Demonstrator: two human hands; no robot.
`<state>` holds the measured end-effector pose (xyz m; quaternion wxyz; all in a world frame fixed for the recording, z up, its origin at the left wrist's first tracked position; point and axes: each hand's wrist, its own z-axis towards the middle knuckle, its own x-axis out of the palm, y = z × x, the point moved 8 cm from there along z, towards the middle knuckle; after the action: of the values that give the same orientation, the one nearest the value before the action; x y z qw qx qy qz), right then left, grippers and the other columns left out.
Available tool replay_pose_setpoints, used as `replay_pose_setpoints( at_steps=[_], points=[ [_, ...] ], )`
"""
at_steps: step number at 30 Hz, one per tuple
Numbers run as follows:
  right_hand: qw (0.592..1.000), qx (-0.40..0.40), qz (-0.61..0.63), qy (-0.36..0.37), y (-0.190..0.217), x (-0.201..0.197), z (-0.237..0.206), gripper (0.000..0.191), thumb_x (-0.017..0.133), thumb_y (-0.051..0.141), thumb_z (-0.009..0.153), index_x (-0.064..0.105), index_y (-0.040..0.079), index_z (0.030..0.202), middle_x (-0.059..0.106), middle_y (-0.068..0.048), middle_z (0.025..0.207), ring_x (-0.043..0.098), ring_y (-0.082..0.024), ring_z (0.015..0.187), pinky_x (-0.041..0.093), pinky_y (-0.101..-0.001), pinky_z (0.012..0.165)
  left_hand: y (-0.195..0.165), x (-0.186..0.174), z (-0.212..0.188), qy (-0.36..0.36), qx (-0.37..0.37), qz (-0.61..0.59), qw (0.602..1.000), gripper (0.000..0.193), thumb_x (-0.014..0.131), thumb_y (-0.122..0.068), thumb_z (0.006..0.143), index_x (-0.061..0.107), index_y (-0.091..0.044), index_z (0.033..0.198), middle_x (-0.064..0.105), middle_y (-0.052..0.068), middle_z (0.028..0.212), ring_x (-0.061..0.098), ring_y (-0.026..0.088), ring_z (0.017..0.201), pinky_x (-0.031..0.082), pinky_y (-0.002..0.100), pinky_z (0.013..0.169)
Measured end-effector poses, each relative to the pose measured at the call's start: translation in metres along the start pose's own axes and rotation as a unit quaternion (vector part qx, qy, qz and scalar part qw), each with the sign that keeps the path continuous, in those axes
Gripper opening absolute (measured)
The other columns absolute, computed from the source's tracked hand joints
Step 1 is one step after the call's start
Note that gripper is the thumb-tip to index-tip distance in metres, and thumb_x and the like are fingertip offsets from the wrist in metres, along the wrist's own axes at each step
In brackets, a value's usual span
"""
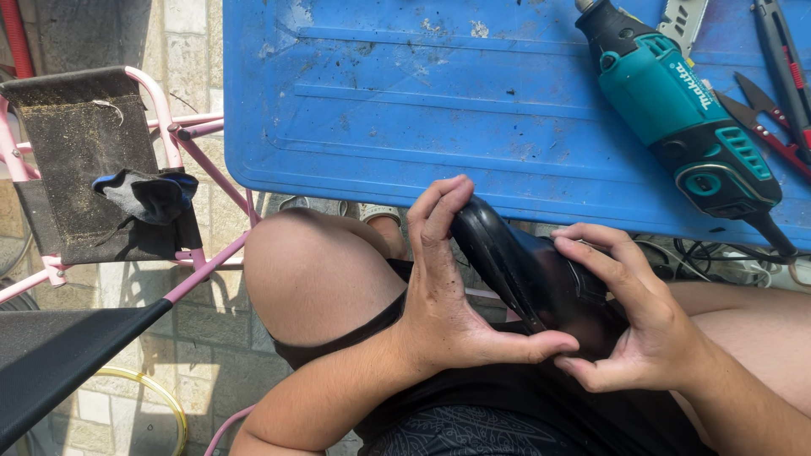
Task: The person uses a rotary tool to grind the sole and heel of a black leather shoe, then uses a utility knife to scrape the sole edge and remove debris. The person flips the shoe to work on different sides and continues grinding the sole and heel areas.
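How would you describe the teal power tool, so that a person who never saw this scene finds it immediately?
Start at the big blue plastic table top above the person's knees and go to its right end. There the rotary power tool lies diagonally, nose toward the far edge, cord end over the near edge. It is thick and teal-and-black, unlike the thin red-handled snips beside it.

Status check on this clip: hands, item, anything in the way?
Left hand and right hand both press on the black shoe, held over the lap. Rotary tool lies untouched on the blue table. Nothing obstructing.
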<state>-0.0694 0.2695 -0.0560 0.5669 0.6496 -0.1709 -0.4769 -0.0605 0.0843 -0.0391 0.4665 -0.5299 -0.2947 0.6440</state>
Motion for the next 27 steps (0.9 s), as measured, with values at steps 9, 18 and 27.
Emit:
replay_pose_setpoints(
  at_steps=[9,18,27],
  points=[
    [1.0,-0.005,0.014,0.028,0.001,0.005,0.001,0.106,0.089,0.026,0.052,0.046,0.004,0.146,0.046,-0.021,0.145,0.053,-0.035,0.135,0.044,-0.0445,0.113,0.015,-0.018,0.004,-0.041,-0.052,-0.046,0.997,0.061,0.088,-0.044,0.084,0.061,-0.01,0.127,0.058,0.006,0.127,0.055,0.017,0.117,0.047,0.031,0.106],
    [0.998,-0.04,0.023,0.05,0.003,0.012,-0.001,0.104,0.089,0.03,0.054,0.047,0.004,0.146,0.048,-0.022,0.145,0.054,-0.036,0.134,0.044,-0.0455,0.113,0.041,-0.017,0.007,-0.05,-0.13,-0.302,0.943,0.036,0.051,-0.03,0.117,0.074,-0.003,0.107,0.074,0.008,0.097,0.07,0.012,0.091,0.058,0.025,0.083],
    [0.996,-0.082,0.037,0.019,-0.008,0.013,-0.012,0.101,0.089,0.029,0.056,0.045,0.01,0.145,0.048,-0.022,0.145,0.053,-0.037,0.135,0.045,-0.0464,0.113,0.006,-0.027,0.017,-0.025,-0.066,-0.32,0.945,0.05,0.061,-0.049,0.101,0.063,-0.002,0.119,0.071,0.012,0.112,0.072,0.018,0.107,0.061,0.03,0.096]
  ],
)
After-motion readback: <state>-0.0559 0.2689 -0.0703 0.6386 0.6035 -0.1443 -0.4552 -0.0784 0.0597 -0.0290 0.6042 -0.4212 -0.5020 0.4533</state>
